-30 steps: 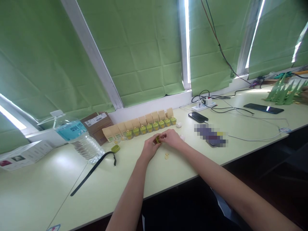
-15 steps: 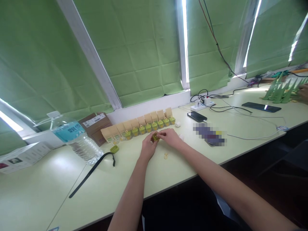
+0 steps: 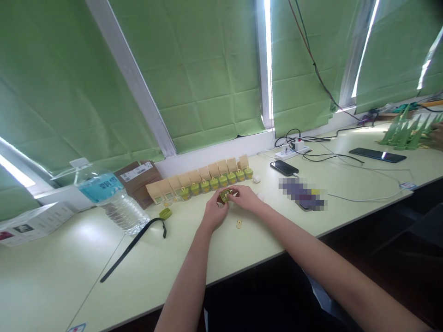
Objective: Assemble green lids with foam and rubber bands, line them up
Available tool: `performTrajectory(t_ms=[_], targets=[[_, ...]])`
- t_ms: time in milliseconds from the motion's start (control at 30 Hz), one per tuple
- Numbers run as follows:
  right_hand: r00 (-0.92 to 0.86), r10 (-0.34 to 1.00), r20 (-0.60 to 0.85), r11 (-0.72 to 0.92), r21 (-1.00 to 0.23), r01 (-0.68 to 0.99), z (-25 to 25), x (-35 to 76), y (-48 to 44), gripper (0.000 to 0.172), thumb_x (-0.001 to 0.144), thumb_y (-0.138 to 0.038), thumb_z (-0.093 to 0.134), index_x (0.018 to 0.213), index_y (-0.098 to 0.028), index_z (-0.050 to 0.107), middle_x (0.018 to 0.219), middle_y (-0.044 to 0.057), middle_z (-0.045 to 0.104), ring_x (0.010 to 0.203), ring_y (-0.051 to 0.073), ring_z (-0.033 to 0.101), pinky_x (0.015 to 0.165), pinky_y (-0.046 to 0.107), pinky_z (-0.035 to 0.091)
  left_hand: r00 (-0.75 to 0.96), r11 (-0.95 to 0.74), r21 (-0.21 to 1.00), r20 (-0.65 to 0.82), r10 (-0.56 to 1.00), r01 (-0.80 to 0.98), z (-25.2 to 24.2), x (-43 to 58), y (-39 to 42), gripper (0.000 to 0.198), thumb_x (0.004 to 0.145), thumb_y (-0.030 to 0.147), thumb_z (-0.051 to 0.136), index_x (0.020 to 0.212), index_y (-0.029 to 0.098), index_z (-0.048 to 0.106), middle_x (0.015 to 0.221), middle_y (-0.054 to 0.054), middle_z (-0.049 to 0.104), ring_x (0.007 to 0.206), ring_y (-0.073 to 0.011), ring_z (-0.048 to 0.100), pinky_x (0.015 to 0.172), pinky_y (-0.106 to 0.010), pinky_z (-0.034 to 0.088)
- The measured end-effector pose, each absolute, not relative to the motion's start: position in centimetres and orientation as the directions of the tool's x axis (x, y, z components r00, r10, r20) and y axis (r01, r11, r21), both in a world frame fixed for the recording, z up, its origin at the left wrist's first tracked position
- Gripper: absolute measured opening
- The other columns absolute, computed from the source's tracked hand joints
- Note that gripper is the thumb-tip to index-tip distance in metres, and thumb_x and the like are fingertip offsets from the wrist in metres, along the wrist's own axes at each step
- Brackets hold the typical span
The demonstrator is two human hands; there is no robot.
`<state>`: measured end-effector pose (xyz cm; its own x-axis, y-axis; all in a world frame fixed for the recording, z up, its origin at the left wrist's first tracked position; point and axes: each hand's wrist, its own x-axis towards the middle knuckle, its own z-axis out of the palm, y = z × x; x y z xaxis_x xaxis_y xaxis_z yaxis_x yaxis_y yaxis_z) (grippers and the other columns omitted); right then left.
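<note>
Between my two hands is a small green lid (image 3: 225, 196), its hollow side turned toward me. My left hand (image 3: 215, 208) grips it from the left, fingers closed around its edge. From the right, my right hand (image 3: 244, 197) pinches the same lid, fingertips and thumb at its rim and inside. A small pale yellow loop (image 3: 238, 224) lies on the table just below my hands. Another green lid (image 3: 165, 213) rests to the left. Behind my hands stands a row of small clear boxes with green lids (image 3: 214, 183), backed by tan cards.
A large water bottle (image 3: 110, 198) leans at the left beside a cardboard box (image 3: 138, 177). A black strap (image 3: 133, 246) lies in front. Phones (image 3: 284, 168), a power strip (image 3: 292, 152) and cables are at the right. Another person's hand (image 3: 436, 133) is near green cones (image 3: 403, 131).
The lid has turned so its hollow side shows more toward me. My right fingers have shifted from its top edge to around its rim. The view has moved slightly.
</note>
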<state>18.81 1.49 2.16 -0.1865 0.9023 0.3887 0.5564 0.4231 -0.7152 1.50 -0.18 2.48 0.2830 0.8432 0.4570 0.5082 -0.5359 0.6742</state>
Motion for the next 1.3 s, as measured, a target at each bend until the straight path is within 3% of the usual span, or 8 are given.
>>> performTrajectory(t_ms=[167, 400, 900, 1300], targets=[[-0.191, 0.904, 0.382, 0.422, -0.724, 0.547, 2.05, 18.84, 1.54, 0.032, 0.088, -0.035, 0.062, 0.119, -0.030, 0.067, 0.100, 0.000, 0.074, 0.079, 0.017, 0.068, 0.073, 0.027, 0.051, 0.274, -0.500, 0.732, 0.419, 0.866, 0.462, 2.24, 1.28, 0.22, 0.039, 0.086, 0.021, 0.050, 0.123, 0.028, 0.060, 0.098, -0.001, 0.068, 0.077, -0.0144, 0.059, 0.075, -0.027, 0.048], [-0.206, 0.898, 0.389, 0.436, -0.722, 0.537, 2.21, 18.75, 1.35, 0.033, 0.087, -0.031, 0.063, 0.119, -0.028, 0.066, 0.100, 0.001, 0.074, 0.078, 0.016, 0.067, 0.075, 0.029, 0.051, 0.227, -0.471, 0.705, 0.417, 0.880, 0.529, 2.09, 1.40, 0.44, 0.034, 0.088, 0.032, 0.054, 0.121, 0.028, 0.060, 0.087, 0.000, 0.067, 0.072, -0.0149, 0.057, 0.070, -0.027, 0.046], [-0.199, 0.894, 0.400, 0.441, -0.713, 0.545, 2.06, 18.79, 1.33, 0.029, 0.082, -0.028, 0.066, 0.111, -0.026, 0.067, 0.096, 0.000, 0.073, 0.071, 0.014, 0.063, 0.069, 0.027, 0.048, 0.218, -0.474, 0.677, 0.432, 0.875, 0.563, 2.32, 1.60, 0.14, 0.032, 0.083, 0.022, 0.054, 0.114, 0.026, 0.061, 0.076, 0.002, 0.063, 0.069, -0.0141, 0.056, 0.069, -0.026, 0.045], [-0.218, 0.899, 0.379, 0.434, -0.715, 0.548, 2.21, 18.81, 1.17, 0.029, 0.080, -0.026, 0.067, 0.109, -0.026, 0.069, 0.096, 0.000, 0.073, 0.078, 0.016, 0.064, 0.072, 0.028, 0.047, 0.219, -0.466, 0.673, 0.422, 0.880, 0.575, 2.30, 1.57, 0.08, 0.029, 0.083, 0.024, 0.055, 0.111, 0.026, 0.062, 0.072, 0.003, 0.058, 0.068, -0.0138, 0.054, 0.068, -0.026, 0.044]])
